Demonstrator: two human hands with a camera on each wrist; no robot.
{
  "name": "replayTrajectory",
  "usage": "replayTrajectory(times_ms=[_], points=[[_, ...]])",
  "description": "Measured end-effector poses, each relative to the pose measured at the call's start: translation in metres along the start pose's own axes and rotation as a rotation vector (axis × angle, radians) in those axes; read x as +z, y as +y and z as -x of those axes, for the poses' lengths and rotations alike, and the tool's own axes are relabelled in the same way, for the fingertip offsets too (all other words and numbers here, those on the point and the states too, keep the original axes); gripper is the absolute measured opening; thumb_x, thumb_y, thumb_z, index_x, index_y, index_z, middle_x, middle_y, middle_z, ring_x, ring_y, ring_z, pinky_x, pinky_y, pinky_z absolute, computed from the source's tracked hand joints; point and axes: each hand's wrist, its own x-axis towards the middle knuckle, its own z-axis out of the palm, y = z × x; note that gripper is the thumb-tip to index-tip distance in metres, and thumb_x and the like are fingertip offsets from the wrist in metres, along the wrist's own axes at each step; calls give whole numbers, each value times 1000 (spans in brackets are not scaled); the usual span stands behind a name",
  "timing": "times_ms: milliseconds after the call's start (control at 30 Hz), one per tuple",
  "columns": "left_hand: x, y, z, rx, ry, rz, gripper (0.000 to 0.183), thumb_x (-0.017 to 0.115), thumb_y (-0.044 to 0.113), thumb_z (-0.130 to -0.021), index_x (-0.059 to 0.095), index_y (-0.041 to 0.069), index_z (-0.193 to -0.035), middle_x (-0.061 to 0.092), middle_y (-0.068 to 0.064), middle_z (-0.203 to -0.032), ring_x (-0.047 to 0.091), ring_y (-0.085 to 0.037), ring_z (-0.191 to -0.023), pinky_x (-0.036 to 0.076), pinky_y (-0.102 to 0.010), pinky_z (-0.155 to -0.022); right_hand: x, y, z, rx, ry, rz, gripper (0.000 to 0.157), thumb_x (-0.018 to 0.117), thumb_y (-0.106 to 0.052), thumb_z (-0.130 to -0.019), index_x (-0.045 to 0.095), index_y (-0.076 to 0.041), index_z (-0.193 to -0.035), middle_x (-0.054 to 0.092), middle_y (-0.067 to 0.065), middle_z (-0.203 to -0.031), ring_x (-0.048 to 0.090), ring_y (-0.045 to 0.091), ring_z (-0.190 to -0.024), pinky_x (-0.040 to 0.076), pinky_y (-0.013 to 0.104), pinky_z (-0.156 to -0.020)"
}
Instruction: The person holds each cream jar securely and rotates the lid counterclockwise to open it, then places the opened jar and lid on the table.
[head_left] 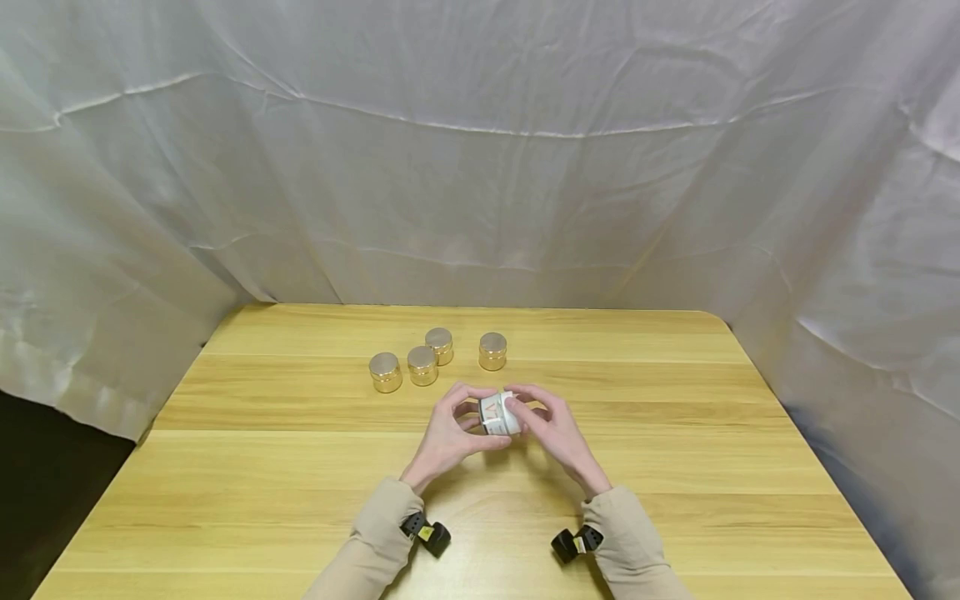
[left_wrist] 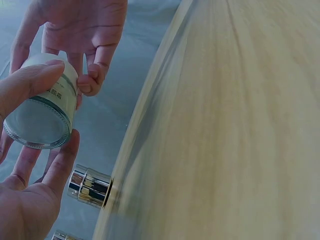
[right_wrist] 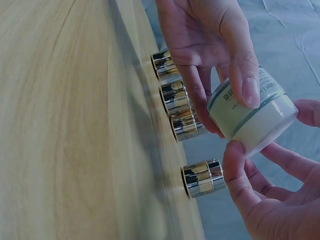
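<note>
A cream jar (head_left: pixel 497 415) with a printed label and a white lid (right_wrist: pixel 266 124) is held tilted above the table, between both hands. My left hand (head_left: pixel 444 435) grips the labelled body, its thumb lying across the label in the right wrist view. Around the white lid curl the fingertips of my right hand (head_left: pixel 553 427). The jar's clear glass base (left_wrist: pixel 37 125) faces the left wrist camera. Part of the label is hidden by the left thumb.
Beyond the hands, three gold-coloured lidded jars (head_left: pixel 422 367) stand close together on the wooden table (head_left: pixel 675 458). Another gold jar (head_left: pixel 492 352) stands a little to their right. Pale curtains (head_left: pixel 480 200) hang behind the table and at both sides.
</note>
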Motion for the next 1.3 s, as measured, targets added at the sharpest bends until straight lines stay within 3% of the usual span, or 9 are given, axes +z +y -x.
replayTrajectory(times_ms=[500, 867, 1300], points=[[0, -1, 0, -8, -6, 12, 63, 90, 0, -65, 64, 10, -121, 56, -8, -120, 61, -22, -111, 57, -32, -102, -3, 1, 2, -53, -41, -48, 40, 63, -14, -96, 58, 2, -132, 56, 29, -126, 66, 12, -87, 59, 25, -81], [-1, 0, 1, -9, -4, 12, 64, 90, 2, -66, 64, 10, -123, 57, -9, -124, 62, -23, -113, 57, -33, -104, -3, 1, 2, -74, -48, -46, 41, 63, -14, -95, 57, 1, -133, 56, 28, -129, 64, 14, -91, 58, 28, -85], [-2, 3, 0, -30, 2, 5, 65, 90, 3, -66, 63, 10, -124, 57, -10, -130, 62, -25, -116, 56, -39, -105, -6, 3, 1, -185, -92, -42, 44, 62, -8, -94, 53, 5, -135, 56, 31, -130, 62, 14, -100, 58, 24, -87]])
